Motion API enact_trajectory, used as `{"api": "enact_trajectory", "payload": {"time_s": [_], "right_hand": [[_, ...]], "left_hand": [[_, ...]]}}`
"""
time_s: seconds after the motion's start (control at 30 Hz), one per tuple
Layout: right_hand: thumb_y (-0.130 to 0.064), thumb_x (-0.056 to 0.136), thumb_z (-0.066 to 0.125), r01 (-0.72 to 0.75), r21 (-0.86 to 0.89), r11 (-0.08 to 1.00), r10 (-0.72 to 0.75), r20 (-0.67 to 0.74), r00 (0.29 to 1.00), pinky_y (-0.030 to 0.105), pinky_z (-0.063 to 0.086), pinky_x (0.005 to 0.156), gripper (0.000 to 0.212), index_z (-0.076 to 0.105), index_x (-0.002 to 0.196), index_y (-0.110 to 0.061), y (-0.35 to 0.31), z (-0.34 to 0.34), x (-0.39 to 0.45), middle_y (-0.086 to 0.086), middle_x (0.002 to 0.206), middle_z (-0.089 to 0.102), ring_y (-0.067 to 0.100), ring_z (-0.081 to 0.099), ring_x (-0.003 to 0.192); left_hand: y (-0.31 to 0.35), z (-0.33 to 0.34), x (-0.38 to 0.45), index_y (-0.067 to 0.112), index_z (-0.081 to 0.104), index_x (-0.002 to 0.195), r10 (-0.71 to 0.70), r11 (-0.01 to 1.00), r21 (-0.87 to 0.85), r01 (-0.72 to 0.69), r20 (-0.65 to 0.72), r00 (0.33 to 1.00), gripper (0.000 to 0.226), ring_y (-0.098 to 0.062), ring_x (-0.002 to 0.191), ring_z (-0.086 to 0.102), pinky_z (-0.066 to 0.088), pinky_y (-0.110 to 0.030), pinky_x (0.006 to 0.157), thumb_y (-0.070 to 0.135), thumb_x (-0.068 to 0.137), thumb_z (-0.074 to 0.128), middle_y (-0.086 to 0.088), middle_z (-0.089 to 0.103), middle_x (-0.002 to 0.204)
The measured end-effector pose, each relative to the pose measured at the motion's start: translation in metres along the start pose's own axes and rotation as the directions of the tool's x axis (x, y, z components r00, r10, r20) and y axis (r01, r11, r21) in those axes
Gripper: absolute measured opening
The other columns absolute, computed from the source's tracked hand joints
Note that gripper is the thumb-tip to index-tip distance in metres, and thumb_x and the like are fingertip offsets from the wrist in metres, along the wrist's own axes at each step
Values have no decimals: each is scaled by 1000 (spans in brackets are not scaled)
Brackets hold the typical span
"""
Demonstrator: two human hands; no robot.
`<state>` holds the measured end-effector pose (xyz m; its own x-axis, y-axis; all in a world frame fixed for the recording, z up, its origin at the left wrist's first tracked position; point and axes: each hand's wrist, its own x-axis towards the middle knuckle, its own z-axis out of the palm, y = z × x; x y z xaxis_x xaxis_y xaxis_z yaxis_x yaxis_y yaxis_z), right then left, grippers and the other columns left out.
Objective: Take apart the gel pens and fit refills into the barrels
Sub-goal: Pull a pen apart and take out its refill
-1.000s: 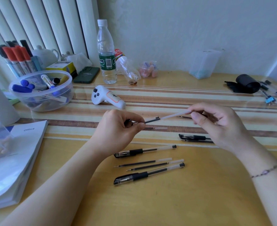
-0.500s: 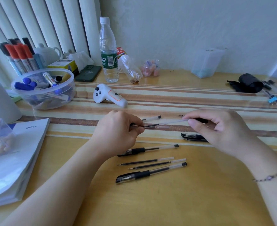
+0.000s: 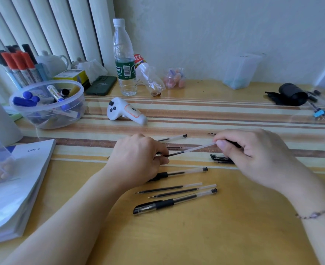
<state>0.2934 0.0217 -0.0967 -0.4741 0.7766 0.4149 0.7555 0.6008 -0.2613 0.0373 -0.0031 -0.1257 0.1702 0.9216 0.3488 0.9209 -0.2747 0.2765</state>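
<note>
Wooden desk [image 3: 196, 236] with a striped mat across its far half fills the view, backed by a pale wall and white blinds. Near the middle, the left hand [image 3: 136, 161] curls its fingers round the dark tip end of a refill [image 3: 188, 150], and the right hand [image 3: 253, 152], at 3 o'clock from it, pinches the clear far end between thumb and forefinger; the refill slants up toward the right. A clear barrel [image 3: 174, 138] lies just beyond the left hand. At 6 o'clock from the hands lie a whole pen [image 3: 182, 172], two loose refills [image 3: 169, 188] and a capped pen [image 3: 173, 202], side by side. A black cap [image 3: 220, 158] sits partly under the right hand. At 10 o'clock stand a bowl of markers [image 3: 49, 106], a white controller [image 3: 125, 111] and a water bottle [image 3: 124, 60].
</note>
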Motion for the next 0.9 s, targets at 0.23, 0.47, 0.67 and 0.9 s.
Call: {"api": "enact_trajectory", "payload": {"time_s": [0.23, 0.47, 0.67, 0.9], "right_hand": [[-38, 89, 54, 86, -152, 985, -77, 61, 995, 20, 45, 49, 19, 73, 90, -36, -20, 0, -1, -23, 80, 72, 5, 64, 63], [-22, 85, 69, 75, 76, 994, -85, 131, 988, 11, 32, 54, 30, 50, 105, -32, -35, 21, -4, -30, 80, 45, -15, 48, 77], [-9, 79, 75, 146, 34, 989, -147, 21, 989, 20, 47, 54, 22, 69, 98, -19, -40, 21, -3, -18, 82, 64, -1, 51, 63], [-14, 85, 71, 135, 5, 991, -135, -1, 991, 33, 54, 53, 19, 74, 101, -22, -40, 20, -4, -17, 78, 73, 6, 66, 65]], "left_hand": [[7, 0, -1, 34, 73, 88, 7, 1000, -28, -7, -3, 1000, 11, -15, 50, 42, 38, -26, 52, 42, 84, 68, 13, 39, 44], [22, 2, -3, 32, 75, 84, -22, 961, -275, 0, -76, 997, 13, -7, 39, 36, 38, -25, 51, 43, 77, 76, 8, 37, 37], [21, 1, -3, 34, 76, 88, -42, 956, -293, 18, -77, 996, 21, -7, 40, 38, 31, -23, 52, 49, 73, 76, 8, 34, 36], [20, -2, -4, 31, 74, 74, -13, 977, -215, -6, -84, 996, 29, -5, 38, 31, 24, -21, 48, 59, 71, 71, 6, 34, 36]]}}
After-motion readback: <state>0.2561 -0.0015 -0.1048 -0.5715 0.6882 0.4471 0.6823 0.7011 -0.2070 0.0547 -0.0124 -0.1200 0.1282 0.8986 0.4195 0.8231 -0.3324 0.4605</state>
